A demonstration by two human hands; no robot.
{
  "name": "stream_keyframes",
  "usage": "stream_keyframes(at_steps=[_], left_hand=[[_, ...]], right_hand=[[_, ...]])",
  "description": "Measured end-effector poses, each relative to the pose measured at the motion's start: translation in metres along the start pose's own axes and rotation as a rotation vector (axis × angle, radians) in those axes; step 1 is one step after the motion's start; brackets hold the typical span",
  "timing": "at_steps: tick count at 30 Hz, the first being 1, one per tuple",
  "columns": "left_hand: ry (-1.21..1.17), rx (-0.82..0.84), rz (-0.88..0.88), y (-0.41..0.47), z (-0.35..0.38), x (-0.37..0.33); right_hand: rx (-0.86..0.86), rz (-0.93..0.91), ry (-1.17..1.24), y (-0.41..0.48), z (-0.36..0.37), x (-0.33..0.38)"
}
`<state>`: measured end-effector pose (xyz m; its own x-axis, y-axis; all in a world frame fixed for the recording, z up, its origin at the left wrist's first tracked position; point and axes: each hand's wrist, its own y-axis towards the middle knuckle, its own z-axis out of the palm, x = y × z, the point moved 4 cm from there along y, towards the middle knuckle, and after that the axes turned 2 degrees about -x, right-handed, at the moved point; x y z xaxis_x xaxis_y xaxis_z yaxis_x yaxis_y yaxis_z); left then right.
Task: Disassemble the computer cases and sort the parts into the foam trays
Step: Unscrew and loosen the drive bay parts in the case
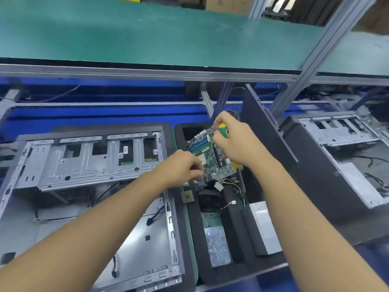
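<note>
A green motherboard (212, 157) lies tilted in the black foam tray (229, 270) at centre. My left hand (181, 167) pinches the board's near left edge. Over the board's right side, my right hand (235, 140) grips a yellow-and-green screwdriver (223, 129); its tip is hidden. An open grey computer case (88, 165) lies on its side to the left of the tray. A small square chip (187, 196) rests on the tray's left rim. Silver metal parts (217, 245) and a loose cable connector (219, 186) sit in the tray's nearer slots.
A second opened case (353, 157) lies at the right. A dark case panel (267, 131) leans upright between it and the tray. A green-topped shelf (147, 39) on an aluminium frame overhangs the back of the bench.
</note>
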<state>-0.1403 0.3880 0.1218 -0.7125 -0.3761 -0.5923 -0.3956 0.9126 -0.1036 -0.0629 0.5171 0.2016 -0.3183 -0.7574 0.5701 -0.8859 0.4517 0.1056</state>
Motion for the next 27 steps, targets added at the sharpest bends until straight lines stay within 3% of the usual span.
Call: stream_keyframes(at_steps=[5,11,16,27], left_hand=[[0.352,0.373,-0.014,0.017,0.068,-0.02],[0.497,0.518,-0.095,0.034,0.109,-0.012],[0.496,0.651,-0.176,0.038,0.13,-0.005],[0.463,0.672,-0.178,0.039,0.138,0.0]], right_hand=[[0.511,0.165,-0.211,-0.037,0.089,-0.083],[0.871,0.227,-0.399,-0.081,0.185,-0.148],[1.048,0.276,-0.506,-0.102,0.226,-0.175],[1.119,0.158,-0.544,-0.11,0.217,-0.168]])
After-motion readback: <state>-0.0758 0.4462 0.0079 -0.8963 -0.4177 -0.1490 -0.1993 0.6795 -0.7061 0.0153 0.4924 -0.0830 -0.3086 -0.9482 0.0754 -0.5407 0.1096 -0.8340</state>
